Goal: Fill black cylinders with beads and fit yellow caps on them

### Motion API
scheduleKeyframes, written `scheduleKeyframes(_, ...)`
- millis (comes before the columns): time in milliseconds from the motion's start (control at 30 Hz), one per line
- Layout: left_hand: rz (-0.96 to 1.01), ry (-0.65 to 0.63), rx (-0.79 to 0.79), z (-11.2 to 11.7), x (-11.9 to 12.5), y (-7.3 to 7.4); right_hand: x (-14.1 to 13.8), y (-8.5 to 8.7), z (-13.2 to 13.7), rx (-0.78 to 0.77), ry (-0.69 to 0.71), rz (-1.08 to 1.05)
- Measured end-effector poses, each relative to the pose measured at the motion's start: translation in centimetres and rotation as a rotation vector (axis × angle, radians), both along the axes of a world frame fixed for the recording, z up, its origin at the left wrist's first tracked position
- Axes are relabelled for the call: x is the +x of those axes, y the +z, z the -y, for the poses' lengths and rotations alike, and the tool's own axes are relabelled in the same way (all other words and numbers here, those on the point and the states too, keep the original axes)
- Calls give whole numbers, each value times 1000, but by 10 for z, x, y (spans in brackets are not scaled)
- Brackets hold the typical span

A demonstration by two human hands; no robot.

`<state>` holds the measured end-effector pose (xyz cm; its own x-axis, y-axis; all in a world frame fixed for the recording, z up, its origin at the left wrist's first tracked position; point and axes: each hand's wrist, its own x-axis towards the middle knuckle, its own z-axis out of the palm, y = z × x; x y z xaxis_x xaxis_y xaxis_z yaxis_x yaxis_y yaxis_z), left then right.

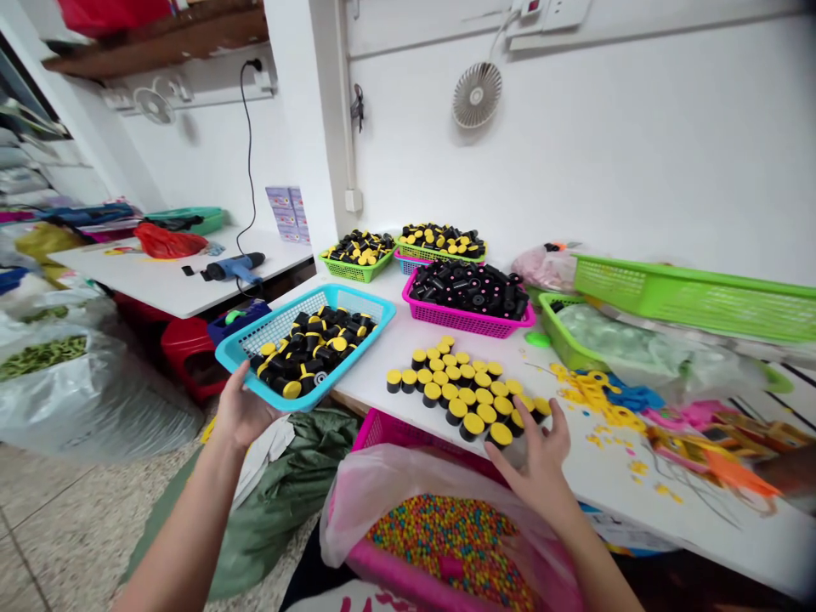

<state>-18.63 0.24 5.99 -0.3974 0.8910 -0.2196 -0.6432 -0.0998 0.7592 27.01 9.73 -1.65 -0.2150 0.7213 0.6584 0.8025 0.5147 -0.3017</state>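
My left hand (239, 408) grips the near-left corner of a light blue basket (357, 295), which juts past the table's edge. Inside lie many black cylinders with yellow caps (306, 340), jumbled together. My right hand (535, 446) is spread open, its fingers at the near right side of a group of yellow-topped black cylinders (467, 397) standing upright on the white table. Its fingertips overlap the outermost ones; whether they touch I cannot tell. Below, a pink basket (388, 561) lined with clear plastic holds many small coloured beads (446, 544).
Behind stands a magenta basket (439, 316) of black parts, with green baskets (357, 272) of yellow-capped pieces beyond it. Green baskets (694, 293) and yellow plastic scraps (596, 395) occupy the right side. A heat gun (235, 267) lies on the left table; sacks (102, 399) stand on the floor.
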Motion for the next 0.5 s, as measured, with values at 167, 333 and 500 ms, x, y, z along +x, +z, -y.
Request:
scheduleKeyframes(167,-40,9,-86,2,-11,0,-3,2,-1,28,14,42)
scheduleKeyframes(333,-77,245,-73,38,7,2,-3,4,0,-4,29,50)
scheduleKeyframes(500,-75,442,-224,108,8,-7,-1,3,0,-37,42,69)
